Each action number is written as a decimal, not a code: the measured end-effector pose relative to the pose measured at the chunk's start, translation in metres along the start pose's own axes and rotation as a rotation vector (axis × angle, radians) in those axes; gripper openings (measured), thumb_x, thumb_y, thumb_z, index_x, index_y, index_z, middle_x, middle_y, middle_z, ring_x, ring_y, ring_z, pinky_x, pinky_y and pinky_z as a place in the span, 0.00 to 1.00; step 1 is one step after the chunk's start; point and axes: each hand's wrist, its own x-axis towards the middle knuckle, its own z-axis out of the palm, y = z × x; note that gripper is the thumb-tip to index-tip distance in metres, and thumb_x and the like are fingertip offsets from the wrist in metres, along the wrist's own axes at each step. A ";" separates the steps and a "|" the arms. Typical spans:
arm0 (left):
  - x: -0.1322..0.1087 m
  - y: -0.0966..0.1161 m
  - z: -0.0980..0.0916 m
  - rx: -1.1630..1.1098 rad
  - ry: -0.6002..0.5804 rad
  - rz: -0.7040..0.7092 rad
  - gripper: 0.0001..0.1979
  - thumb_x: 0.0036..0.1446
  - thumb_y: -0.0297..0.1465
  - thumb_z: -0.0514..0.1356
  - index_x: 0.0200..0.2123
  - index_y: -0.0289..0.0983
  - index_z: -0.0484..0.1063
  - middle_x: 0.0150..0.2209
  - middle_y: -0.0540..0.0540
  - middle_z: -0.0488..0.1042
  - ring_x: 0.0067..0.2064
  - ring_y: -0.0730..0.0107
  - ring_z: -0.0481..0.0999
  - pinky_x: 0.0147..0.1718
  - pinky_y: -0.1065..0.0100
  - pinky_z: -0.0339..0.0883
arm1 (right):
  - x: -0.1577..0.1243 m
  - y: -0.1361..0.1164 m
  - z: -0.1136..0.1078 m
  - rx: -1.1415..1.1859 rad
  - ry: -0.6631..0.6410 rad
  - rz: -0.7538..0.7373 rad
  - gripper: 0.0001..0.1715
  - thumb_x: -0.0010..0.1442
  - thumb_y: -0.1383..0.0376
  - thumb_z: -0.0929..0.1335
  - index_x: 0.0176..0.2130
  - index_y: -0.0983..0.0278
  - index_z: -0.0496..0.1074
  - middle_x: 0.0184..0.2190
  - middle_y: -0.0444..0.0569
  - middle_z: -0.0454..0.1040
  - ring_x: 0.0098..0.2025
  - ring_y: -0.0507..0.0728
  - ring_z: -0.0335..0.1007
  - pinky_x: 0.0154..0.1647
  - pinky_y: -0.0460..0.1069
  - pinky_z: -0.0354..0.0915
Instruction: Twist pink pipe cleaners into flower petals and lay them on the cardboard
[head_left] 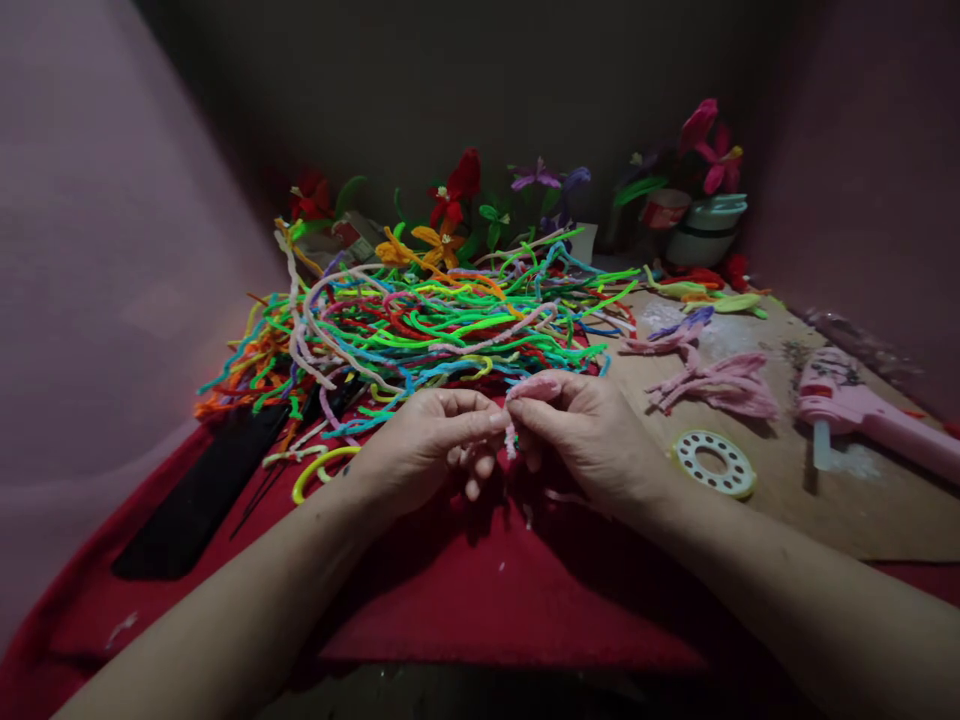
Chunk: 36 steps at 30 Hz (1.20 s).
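Note:
Over the front of the red cloth, my two hands meet at a pink pipe cleaner [511, 440]. My left hand [439, 435] pinches it between thumb and forefinger, the other fingers curled below. My right hand [581, 420] grips its upper part, where a pink loop bends over the forefinger; a short twisted end hangs down between the hands. Just behind them lies a heap of multicoloured pipe cleaners [420, 320]. To the right, pink pipe cleaner petals [716, 385] rest on a brown board [862, 520].
A pink glue gun [862, 405] and a pale ring with holes [712, 463] are on the right. At left lie a black phone-like slab [199, 495] and a yellow ring [319, 472]. Pipe cleaner flowers [454, 190] and a pale green pot [701, 235] stand behind.

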 end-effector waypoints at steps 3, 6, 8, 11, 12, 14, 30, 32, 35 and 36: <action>-0.002 -0.001 0.003 0.146 0.038 -0.018 0.12 0.52 0.38 0.58 0.26 0.35 0.64 0.15 0.54 0.63 0.14 0.79 0.60 0.13 0.75 0.56 | -0.001 -0.002 0.001 -0.132 0.048 -0.070 0.04 0.52 0.67 0.65 0.28 0.65 0.70 0.14 0.39 0.65 0.14 0.46 0.57 0.15 0.42 0.52; -0.003 -0.005 0.007 0.473 0.199 0.187 0.10 0.54 0.37 0.55 0.26 0.36 0.64 0.18 0.54 0.63 0.17 0.78 0.60 0.16 0.75 0.55 | -0.001 -0.002 0.000 -0.189 0.052 -0.097 0.05 0.53 0.69 0.64 0.27 0.65 0.70 0.13 0.38 0.64 0.14 0.45 0.55 0.15 0.42 0.51; -0.002 -0.011 0.006 0.791 0.311 0.455 0.07 0.55 0.33 0.54 0.27 0.36 0.65 0.23 0.51 0.66 0.23 0.77 0.64 0.23 0.74 0.58 | -0.001 0.000 0.000 -0.167 0.022 -0.047 0.07 0.53 0.68 0.64 0.26 0.65 0.70 0.11 0.38 0.62 0.12 0.46 0.54 0.13 0.42 0.50; -0.003 -0.019 0.003 1.261 0.385 0.769 0.07 0.54 0.29 0.52 0.26 0.36 0.67 0.25 0.48 0.67 0.27 0.74 0.64 0.27 0.72 0.57 | 0.001 0.002 0.000 0.002 -0.048 0.108 0.08 0.52 0.67 0.64 0.22 0.65 0.67 0.11 0.38 0.59 0.11 0.46 0.52 0.10 0.42 0.47; -0.005 -0.020 0.002 1.379 0.389 0.822 0.08 0.55 0.28 0.52 0.26 0.37 0.68 0.25 0.48 0.67 0.27 0.73 0.64 0.27 0.72 0.56 | 0.001 0.002 0.001 0.102 -0.075 0.166 0.08 0.51 0.67 0.64 0.22 0.65 0.65 0.12 0.38 0.59 0.12 0.46 0.52 0.10 0.42 0.47; -0.008 -0.020 0.001 1.515 0.394 0.893 0.08 0.55 0.28 0.52 0.27 0.37 0.70 0.25 0.47 0.68 0.28 0.72 0.64 0.28 0.71 0.56 | 0.002 0.000 0.003 0.322 -0.126 0.259 0.07 0.48 0.69 0.66 0.21 0.66 0.64 0.14 0.39 0.60 0.14 0.45 0.52 0.10 0.41 0.48; 0.009 -0.002 -0.010 -0.258 -0.159 -0.092 0.16 0.51 0.40 0.58 0.22 0.31 0.71 0.17 0.47 0.69 0.13 0.77 0.64 0.10 0.76 0.56 | 0.003 -0.006 -0.009 0.321 -0.256 0.126 0.08 0.50 0.63 0.69 0.28 0.65 0.69 0.13 0.36 0.57 0.13 0.44 0.45 0.11 0.40 0.43; 0.008 -0.006 -0.009 -0.317 -0.291 -0.160 0.19 0.50 0.42 0.57 0.22 0.31 0.72 0.18 0.44 0.72 0.13 0.75 0.67 0.10 0.75 0.58 | 0.003 -0.007 -0.009 0.303 -0.248 0.132 0.08 0.50 0.62 0.70 0.28 0.65 0.70 0.13 0.36 0.57 0.14 0.44 0.45 0.12 0.40 0.42; 0.005 -0.008 -0.006 -0.362 -0.420 -0.171 0.19 0.49 0.43 0.58 0.26 0.31 0.74 0.19 0.42 0.74 0.16 0.72 0.70 0.12 0.74 0.62 | 0.003 -0.009 -0.008 0.233 -0.200 0.079 0.09 0.49 0.63 0.70 0.28 0.67 0.70 0.16 0.38 0.61 0.16 0.44 0.49 0.14 0.41 0.44; 0.003 -0.008 -0.006 -0.367 -0.422 -0.157 0.18 0.50 0.42 0.58 0.26 0.31 0.74 0.17 0.44 0.72 0.14 0.73 0.68 0.12 0.74 0.61 | 0.003 -0.010 -0.008 0.200 -0.177 0.059 0.09 0.48 0.63 0.70 0.28 0.67 0.70 0.17 0.39 0.63 0.16 0.44 0.51 0.15 0.41 0.46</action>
